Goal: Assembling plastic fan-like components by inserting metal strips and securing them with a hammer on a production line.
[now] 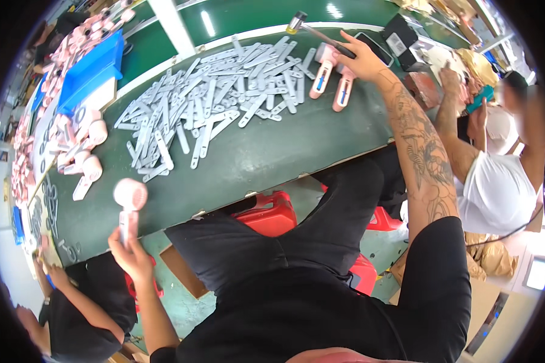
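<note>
My left hand (134, 260) grips the handle of a pink handheld fan (130, 201), held upright with its round head on top, over the bench's near left edge. My right hand (363, 60), reaching to the far right of the bench, is closed around the dark grip of a small hammer (322, 37). The hammer's black and yellowish head points to the far left. Just below this hand lie a pink handheld fan (322, 75) and, beside it, a second pink fan (344, 91), each with a dark strip on its handle.
A heap of grey flat strips (218, 85) covers the middle of the green bench (248, 163). At left are several pink fans (82, 151) and a blue tray (91, 72). A black box (402, 42) stands far right. Co-workers sit on both sides.
</note>
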Available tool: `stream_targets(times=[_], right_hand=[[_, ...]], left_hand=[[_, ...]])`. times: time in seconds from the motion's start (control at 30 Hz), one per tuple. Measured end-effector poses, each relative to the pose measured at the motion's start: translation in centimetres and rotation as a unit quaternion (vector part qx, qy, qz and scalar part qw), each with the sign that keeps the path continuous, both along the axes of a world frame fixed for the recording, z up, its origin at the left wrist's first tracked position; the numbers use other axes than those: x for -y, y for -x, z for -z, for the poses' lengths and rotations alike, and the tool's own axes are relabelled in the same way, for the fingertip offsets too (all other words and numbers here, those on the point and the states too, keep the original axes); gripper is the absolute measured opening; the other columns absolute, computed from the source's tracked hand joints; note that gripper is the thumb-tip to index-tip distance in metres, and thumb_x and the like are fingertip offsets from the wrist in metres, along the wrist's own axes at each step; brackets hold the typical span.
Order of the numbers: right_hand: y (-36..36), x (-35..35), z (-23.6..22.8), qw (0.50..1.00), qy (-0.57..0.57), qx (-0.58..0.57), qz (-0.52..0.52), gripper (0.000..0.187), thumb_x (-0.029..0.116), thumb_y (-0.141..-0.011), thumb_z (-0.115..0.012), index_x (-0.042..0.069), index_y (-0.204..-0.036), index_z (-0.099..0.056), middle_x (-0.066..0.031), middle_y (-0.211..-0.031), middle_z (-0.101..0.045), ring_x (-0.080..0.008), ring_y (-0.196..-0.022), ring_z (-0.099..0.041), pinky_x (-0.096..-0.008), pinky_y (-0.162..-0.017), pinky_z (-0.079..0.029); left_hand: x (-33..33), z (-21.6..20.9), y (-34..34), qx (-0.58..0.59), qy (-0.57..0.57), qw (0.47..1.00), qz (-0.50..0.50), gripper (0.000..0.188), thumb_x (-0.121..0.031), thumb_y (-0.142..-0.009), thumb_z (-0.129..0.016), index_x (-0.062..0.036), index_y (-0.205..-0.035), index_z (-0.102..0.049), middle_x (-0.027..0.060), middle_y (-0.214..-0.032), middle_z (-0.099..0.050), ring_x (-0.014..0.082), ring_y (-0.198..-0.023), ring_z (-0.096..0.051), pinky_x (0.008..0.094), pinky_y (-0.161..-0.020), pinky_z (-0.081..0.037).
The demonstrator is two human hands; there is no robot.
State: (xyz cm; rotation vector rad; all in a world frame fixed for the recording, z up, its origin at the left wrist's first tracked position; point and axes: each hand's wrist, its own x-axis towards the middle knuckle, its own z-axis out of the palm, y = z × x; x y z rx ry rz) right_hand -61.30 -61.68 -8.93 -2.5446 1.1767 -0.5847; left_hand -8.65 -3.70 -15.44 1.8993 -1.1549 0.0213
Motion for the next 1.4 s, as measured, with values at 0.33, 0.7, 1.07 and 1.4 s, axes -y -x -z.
stream_targets(times=[0.33,0.7,1.07,1.4], right_hand=[[1.9,-11.2,0.2,0.993,-0.07,0.086,0.049,0.051,0.015,-0.101,-0.076,0.016,-0.151,-0.068,-0.0138,-0.146,-0.073,-0.0232,-0.129,-0.073,-0.0335,-0.107,-0.055],[-8.3,-24.3,-1.3,0.939,-0.107,0.059,0.32,0.046,0.039,-0.101,-0.073,0.029,-0.146,-0.073,-0.019,-0.152,-0.066,-0.0401,-0.132,-0.068,-0.0472,-0.108,-0.056],[-5.3,-27.1,-3.0,0.934,-0.067,0.209,0.282,0.037,0.02,-0.103,-0.073,0.014,-0.139,-0.077,-0.0202,-0.146,-0.071,-0.0356,-0.127,-0.073,-0.039,-0.103,-0.057],[-6.6,-28.8,-0.7,0.939,-0.082,0.195,0.27,0.029,0.022,-0.103,-0.074,0.012,-0.13,-0.079,-0.0108,-0.09,-0.066,-0.031,-0.082,-0.069,-0.0406,-0.074,-0.054]], left_hand=[[8.5,-3.6,-2.3,0.342,0.04,0.932,-0.117,0.041,-0.021,-0.095,-0.085,-0.0031,-0.129,-0.071,0.0168,-0.122,-0.073,0.0399,-0.118,-0.065,0.0526,-0.103,-0.051],[29.2,-5.8,17.5,0.247,-0.023,0.93,0.271,0.028,-0.032,-0.085,-0.087,-0.0173,-0.109,-0.081,0.0012,-0.105,-0.074,0.0261,-0.111,-0.065,0.0443,-0.091,-0.048],[26.9,-8.4,15.9,0.105,-0.002,0.966,0.234,0.007,-0.014,-0.097,-0.08,-0.012,-0.103,-0.082,0.0131,-0.085,-0.072,0.0297,-0.078,-0.071,0.037,-0.069,-0.055],[24.5,-7.3,22.9,-0.018,-0.003,0.935,0.355,0.016,-0.006,-0.099,-0.079,-0.0036,-0.111,-0.068,0.0134,-0.1,-0.079,0.0256,-0.073,-0.076,0.0351,-0.061,-0.058]])
